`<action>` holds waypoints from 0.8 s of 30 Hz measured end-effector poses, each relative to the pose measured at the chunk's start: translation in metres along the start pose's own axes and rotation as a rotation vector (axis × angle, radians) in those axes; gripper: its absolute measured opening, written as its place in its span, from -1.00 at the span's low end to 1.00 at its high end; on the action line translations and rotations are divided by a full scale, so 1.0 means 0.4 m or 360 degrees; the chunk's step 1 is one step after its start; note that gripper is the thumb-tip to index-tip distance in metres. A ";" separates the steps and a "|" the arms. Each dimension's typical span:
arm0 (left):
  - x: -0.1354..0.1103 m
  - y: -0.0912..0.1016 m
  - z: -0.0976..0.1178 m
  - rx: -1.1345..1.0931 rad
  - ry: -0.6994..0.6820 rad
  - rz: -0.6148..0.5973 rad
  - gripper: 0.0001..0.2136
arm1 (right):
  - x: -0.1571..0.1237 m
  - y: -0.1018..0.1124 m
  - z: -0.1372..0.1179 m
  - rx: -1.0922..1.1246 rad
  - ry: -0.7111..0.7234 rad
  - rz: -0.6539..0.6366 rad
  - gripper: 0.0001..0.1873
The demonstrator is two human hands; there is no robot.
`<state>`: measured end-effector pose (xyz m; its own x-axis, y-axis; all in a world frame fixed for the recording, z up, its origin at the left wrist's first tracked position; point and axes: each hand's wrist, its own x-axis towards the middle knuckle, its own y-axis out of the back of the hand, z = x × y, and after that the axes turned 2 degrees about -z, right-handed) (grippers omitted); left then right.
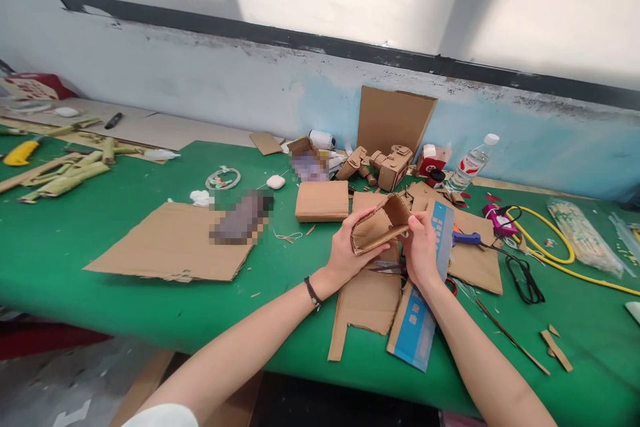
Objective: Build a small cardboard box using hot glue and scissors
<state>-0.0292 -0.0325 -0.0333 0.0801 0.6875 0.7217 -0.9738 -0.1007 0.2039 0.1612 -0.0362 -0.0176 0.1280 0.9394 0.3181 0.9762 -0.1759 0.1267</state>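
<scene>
A small open cardboard box (373,230) is held up over the green table, its open side tilted up toward me. My left hand (347,247) wraps around its left end and underside. The fingers of my right hand (421,243) pinch its right edge. Beneath my hands lie a cut cardboard sheet (370,303) and a cardboard strip with blue print (417,320). A closed cardboard block (321,201) rests just beyond my left hand. Behind it stand cardboard camera-shaped models (393,167).
A water bottle (470,163) stands near the wall. To the right are a blue-handled glue gun (467,239), a yellow cable (560,260) and a bag of sticks (585,233). Leftward lie a large cardboard sheet (170,247), plant stalks (75,177) and a yellow cutter (21,153).
</scene>
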 end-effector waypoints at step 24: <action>0.028 0.082 -0.044 -0.0253 0.0297 -0.0177 -0.17 | -0.019 0.014 -0.062 -0.0151 -0.0027 0.0032 -0.80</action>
<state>-0.0640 -0.0153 -0.0301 0.1621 0.8101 0.5634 -0.9836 0.0869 0.1581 0.1613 -0.0518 0.0039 0.1512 0.9400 0.3059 0.9526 -0.2212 0.2089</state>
